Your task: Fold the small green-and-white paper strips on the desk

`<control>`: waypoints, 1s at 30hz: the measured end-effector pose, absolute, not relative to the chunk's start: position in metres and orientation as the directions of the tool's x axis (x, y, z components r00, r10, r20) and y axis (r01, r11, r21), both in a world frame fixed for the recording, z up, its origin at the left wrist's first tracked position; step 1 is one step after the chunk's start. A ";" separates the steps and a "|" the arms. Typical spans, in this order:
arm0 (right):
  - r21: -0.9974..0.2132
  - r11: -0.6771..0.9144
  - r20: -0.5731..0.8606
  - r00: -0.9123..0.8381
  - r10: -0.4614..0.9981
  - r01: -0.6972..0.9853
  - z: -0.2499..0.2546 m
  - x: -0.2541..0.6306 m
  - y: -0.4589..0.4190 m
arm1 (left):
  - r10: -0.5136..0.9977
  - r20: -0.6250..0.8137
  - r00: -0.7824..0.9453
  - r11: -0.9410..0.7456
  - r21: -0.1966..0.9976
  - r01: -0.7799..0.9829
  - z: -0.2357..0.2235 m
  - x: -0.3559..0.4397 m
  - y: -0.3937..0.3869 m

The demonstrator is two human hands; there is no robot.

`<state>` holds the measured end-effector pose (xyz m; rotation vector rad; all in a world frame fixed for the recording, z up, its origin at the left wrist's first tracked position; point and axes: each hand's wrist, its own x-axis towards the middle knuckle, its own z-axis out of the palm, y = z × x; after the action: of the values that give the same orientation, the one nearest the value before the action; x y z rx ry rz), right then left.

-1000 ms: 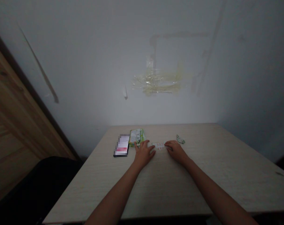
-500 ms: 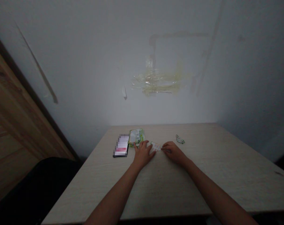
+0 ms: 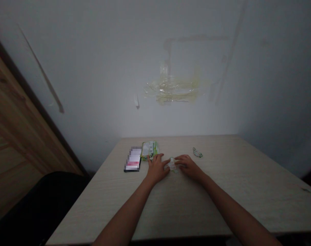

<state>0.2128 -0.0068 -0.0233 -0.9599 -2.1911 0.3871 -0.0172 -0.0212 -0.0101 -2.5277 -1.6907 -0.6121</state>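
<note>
A small whitish printed wrapper piece (image 3: 172, 164) with green edging is between my two hands, low over the table. My left hand (image 3: 156, 169) has its thumb and index finger at the left edge of the piece, gripping it; its other fingers are spread toward the packets. On the opposite edge, the fingers of my right hand (image 3: 188, 166) pinch the same piece. A stack of green and white packets (image 3: 149, 149) lies just beyond my left fingertips. Another crumpled green and white scrap (image 3: 197, 152) lies beyond my right hand.
Left of the packets lies a phone (image 3: 133, 160) with a lit, partly blurred screen. The pale wooden table (image 3: 222, 205) meets a wall (image 3: 99, 68) with tape on it. A dark chair-like shape (image 3: 47, 201) stands at the left, near a wooden panel (image 3: 14, 109).
The wrapper piece has turned from lying sideways to more upright between my hands. My right fingers have shifted slightly left and spread a little; my left hand has barely moved.
</note>
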 end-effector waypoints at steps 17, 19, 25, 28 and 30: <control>-0.401 0.673 0.499 -0.468 0.729 0.621 -0.021 0.212 -0.011 | 0.880 0.386 0.277 -0.384 0.235 0.893 -0.012 -0.018 -0.020; -0.407 0.667 0.496 -0.462 0.735 0.624 -0.020 0.211 -0.012 | 0.874 0.385 0.295 -0.404 0.240 0.883 -0.012 -0.018 -0.020; -0.423 0.667 0.504 -0.453 0.736 0.613 -0.020 0.212 -0.012 | 0.895 0.355 0.269 -0.376 0.278 0.884 -0.011 -0.018 -0.019; -0.429 0.666 0.515 -0.440 0.736 0.611 -0.022 0.213 -0.011 | 0.900 0.350 0.261 -0.368 0.286 0.885 -0.010 -0.018 -0.019; -0.432 0.662 0.518 -0.432 0.738 0.612 -0.024 0.214 -0.010 | 0.896 0.356 0.266 -0.375 0.286 0.882 -0.009 -0.018 -0.019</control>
<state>0.2138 -0.0102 -0.0240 -1.0386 -2.1791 0.2322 -0.0179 -0.0194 -0.0090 -2.5230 -1.7722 -0.7445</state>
